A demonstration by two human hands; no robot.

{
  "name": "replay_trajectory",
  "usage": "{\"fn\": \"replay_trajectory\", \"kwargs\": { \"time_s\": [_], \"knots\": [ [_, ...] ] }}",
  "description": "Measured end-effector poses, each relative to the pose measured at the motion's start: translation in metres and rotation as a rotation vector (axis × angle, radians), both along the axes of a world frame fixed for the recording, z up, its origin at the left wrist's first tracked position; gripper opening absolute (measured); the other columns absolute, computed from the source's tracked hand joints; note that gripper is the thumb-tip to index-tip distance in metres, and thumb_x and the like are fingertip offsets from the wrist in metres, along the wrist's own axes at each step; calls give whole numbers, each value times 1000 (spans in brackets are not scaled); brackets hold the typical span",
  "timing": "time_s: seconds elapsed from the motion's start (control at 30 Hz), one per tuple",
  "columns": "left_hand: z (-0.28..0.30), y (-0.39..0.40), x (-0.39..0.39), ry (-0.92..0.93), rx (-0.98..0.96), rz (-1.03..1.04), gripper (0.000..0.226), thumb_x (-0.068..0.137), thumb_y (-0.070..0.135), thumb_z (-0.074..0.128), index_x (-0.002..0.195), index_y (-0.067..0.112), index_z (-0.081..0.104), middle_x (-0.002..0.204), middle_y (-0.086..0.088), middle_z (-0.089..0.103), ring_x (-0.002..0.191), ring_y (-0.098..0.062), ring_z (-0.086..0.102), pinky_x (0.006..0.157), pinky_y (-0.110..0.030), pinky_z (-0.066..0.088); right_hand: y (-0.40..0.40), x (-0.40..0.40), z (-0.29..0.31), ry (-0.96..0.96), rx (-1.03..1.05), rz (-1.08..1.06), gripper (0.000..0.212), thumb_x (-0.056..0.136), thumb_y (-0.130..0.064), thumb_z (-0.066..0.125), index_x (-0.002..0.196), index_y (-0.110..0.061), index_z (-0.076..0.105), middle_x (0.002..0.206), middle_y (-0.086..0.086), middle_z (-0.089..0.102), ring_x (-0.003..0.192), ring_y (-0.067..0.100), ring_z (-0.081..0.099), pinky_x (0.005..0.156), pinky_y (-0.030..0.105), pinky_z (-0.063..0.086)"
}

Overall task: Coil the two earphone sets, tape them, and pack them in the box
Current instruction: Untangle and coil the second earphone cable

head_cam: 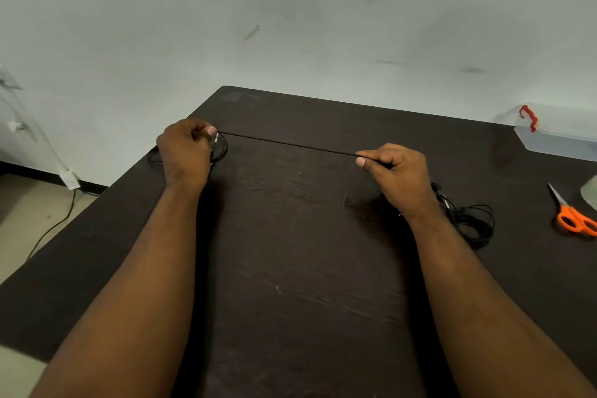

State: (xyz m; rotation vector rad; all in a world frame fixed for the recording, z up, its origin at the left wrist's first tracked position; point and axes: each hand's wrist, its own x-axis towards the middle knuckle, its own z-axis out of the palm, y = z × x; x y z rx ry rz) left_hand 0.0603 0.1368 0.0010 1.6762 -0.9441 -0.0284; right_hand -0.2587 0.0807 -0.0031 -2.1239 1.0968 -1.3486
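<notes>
Nearest, the dark table (290, 300) runs bare between the two forearms, giving open room for the winding. To the right, just behind the right wrist, the second earphone set (475, 220) lies in a loose heap, not yet coiled. Further right, orange scissors (571, 220) sit near the table's right edge. The right hand (397, 171) pinches the black cable (287, 143) between thumb and forefinger; the left hand (184, 149) grips the loops (221, 149) already made, fingers curled around them. The cable is stretched taut between the two hands. The step in hand looks like coiling the first set: it would go best with even tension, each new turn laid the same size as the last and pinned by the left thumb. The left hand works close to the table's left edge. Farthest back right, the clear box (562, 136) with its red latch waits, well apart from both hands
</notes>
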Motion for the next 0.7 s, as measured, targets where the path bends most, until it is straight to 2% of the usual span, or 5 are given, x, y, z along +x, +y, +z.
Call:
{"fn": "replay_trajectory", "kwargs": {
  "time_s": [0.17, 0.3, 0.43, 0.6, 0.7],
  "knots": [
    [-8, -8, -17, 107, 17, -78, 21, 88, 13, 64, 107, 11, 70, 88, -4, 69, 53, -10, 57, 57, -30, 57, 0, 5, -2, -25, 8, -17, 12, 81, -7, 74, 92, -6, 76, 76, 8, 70, 73, 13, 63, 68, 19, 48],
    [-7, -9, -84, 137, -35, -478, 43, 88, -2, 60, 124, 21, 63, 139, 14, 46, 54, -9, 61, 40, -20, 46, 3, 16, -3, 34, 3, 23, 11, 81, -8, 74, 92, -7, 77, 75, 6, 70, 71, 12, 63, 66, 18, 47],
    [-12, -3, -144, 54, 25, -747, 36, 88, 12, 67, 123, 17, 64, 111, 7, 68, 57, -9, 68, 45, -21, 53, 7, 23, -2, 88, -59, 101, 9, 81, -7, 74, 89, -7, 77, 68, 4, 65, 62, 13, 58, 58, 20, 42],
    [-9, -7, -129, 150, 93, -679, 9, 77, 17, 80, 80, 25, 76, 64, 12, 71, 57, -6, 68, 52, -21, 54, 8, 24, -2, 127, -71, 115, 10, 78, -12, 77, 87, -8, 78, 71, 6, 68, 64, 18, 61, 58, 29, 48],
    [-4, -10, -117, -8, 121, -670, 21, 77, 17, 79, 67, 33, 70, 56, 20, 65, 50, 4, 60, 51, -15, 49, 5, 24, -2, 111, -55, 97, 12, 75, -10, 80, 86, -6, 77, 73, 7, 70, 68, 19, 64, 62, 29, 51]
  ]
}}
